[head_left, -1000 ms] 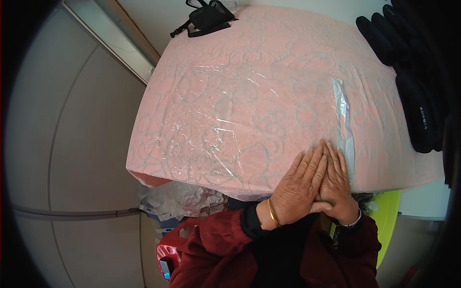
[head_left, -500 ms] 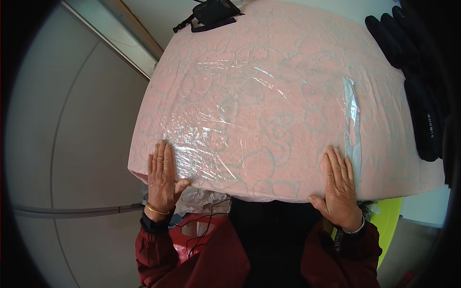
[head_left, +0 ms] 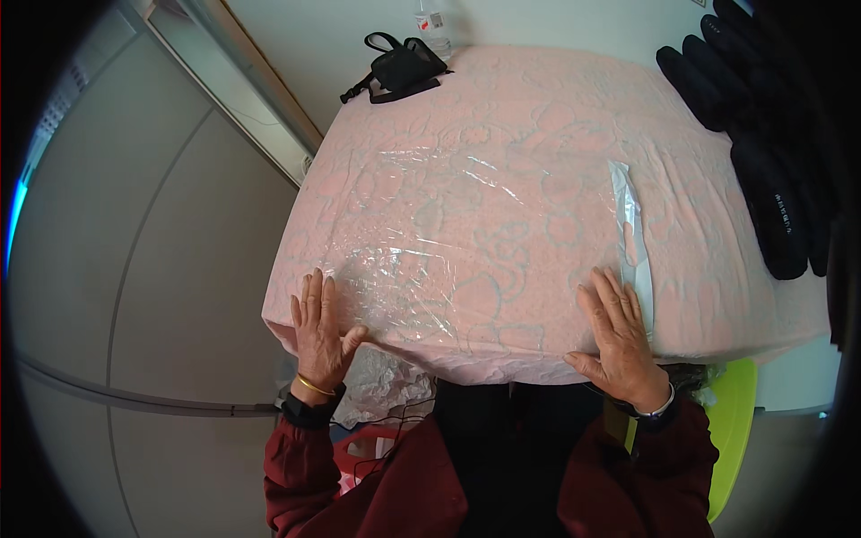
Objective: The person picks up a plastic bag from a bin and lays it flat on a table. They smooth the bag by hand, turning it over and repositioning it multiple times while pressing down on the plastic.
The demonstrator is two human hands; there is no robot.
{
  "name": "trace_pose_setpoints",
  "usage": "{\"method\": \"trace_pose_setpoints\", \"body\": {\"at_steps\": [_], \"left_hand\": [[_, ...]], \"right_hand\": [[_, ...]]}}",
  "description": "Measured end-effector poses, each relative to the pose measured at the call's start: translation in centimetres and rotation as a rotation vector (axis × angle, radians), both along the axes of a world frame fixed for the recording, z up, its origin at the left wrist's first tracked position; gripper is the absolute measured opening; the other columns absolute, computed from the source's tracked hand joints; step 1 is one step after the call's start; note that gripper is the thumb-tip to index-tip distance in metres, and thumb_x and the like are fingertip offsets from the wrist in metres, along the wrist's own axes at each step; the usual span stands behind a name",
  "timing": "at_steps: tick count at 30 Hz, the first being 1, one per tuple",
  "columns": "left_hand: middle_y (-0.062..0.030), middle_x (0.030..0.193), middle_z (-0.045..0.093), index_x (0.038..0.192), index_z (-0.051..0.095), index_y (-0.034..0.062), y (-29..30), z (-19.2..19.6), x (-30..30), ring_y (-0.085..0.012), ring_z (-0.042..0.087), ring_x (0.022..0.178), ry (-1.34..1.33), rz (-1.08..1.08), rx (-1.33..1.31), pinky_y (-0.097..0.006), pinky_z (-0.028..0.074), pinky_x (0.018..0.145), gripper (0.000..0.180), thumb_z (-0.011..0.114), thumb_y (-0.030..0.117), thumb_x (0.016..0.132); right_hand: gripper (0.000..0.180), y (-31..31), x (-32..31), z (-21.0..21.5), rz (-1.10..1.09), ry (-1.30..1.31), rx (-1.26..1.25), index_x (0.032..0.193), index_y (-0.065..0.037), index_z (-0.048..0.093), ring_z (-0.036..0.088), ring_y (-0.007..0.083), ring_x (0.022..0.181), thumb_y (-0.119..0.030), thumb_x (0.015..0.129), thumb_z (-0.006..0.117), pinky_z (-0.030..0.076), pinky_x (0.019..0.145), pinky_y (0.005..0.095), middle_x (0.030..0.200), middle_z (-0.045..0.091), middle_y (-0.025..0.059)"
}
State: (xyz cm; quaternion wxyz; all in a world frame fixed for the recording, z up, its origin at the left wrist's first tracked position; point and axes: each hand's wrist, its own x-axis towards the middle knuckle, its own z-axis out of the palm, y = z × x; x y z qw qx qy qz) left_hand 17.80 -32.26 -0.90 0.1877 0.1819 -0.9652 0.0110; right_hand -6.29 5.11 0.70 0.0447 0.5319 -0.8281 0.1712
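Observation:
A clear plastic bag lies flat on a table covered with a pink patterned cloth. Along the bag's right end runs a white strip with a handle slot cut in it. My left hand rests at the bag's lower left corner, palm down, fingers stretched out and thumb apart. By the lower end of the white strip, my right hand also lies palm down with its fingers spread. Neither hand grips anything.
A black strapped pouch and a clear bottle stand at the far left. Long black padded pieces line the right edge. Below the near edge are crumpled wrapping, a red container and a lime-green rim.
The view has shifted, bringing the bottle at the back into sight. My hands stay near the bag's two lower corners, with the left fingers and thumb a little more spread.

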Motion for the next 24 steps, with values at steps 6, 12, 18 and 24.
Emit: {"method": "trace_pose_setpoints", "body": {"at_steps": [6,12,18,24], "left_hand": [[-0.0207,0.155,0.04,0.145,0.047,0.0,12.0,0.8,-5.2,-0.0386,0.038,0.144,0.072,-0.445,0.109,-0.058,0.023,0.118,0.079,0.071,0.048,0.086],[-0.0184,0.151,0.047,0.143,0.049,0.0001,16.1,-1.4,-9.8,-0.0344,0.043,0.142,0.114,-0.634,0.162,-0.052,0.03,0.118,0.075,0.076,0.034,0.083],[-0.0179,0.15,0.048,0.144,0.048,-0.0005,14.0,-2.4,-7.4,-0.0342,0.044,0.141,0.071,-0.501,0.107,-0.051,0.031,0.117,0.075,0.075,0.036,0.084],[-0.0181,0.15,0.049,0.145,0.047,-0.0005,9.4,-2.1,-3.4,-0.0348,0.043,0.142,0.073,-0.342,0.05,-0.052,0.029,0.118,0.076,0.069,0.045,0.089]], "right_hand": [[0.09,-1.9,2.0,0.3,0.122,0.036,-0.066,0.15,0.003,0.035,0.023,0.0418,0.15,-0.054,0.088,0.065,0.015,0.12,0.0598,0.159,0.028,0.0247],[0.096,-2.3,2.2,-0.2,0.045,0.017,0.042,0.15,0.006,0.033,0.024,0.0379,0.15,-0.037,0.077,0.079,0.016,0.121,0.0558,0.16,0.028,0.0226],[0.098,-1.9,1.8,0.2,0.006,0.012,0.1,0.15,0.01,0.03,0.026,0.0366,0.15,-0.029,0.075,0.081,0.016,0.123,0.0512,0.159,0.028,0.024],[0.1,-1.6,1.8,0.2,0.005,0.026,0.097,0.15,0.009,0.029,0.025,0.0362,0.151,-0.029,0.074,0.082,0.015,0.124,0.0504,0.16,0.027,0.0243]]}}
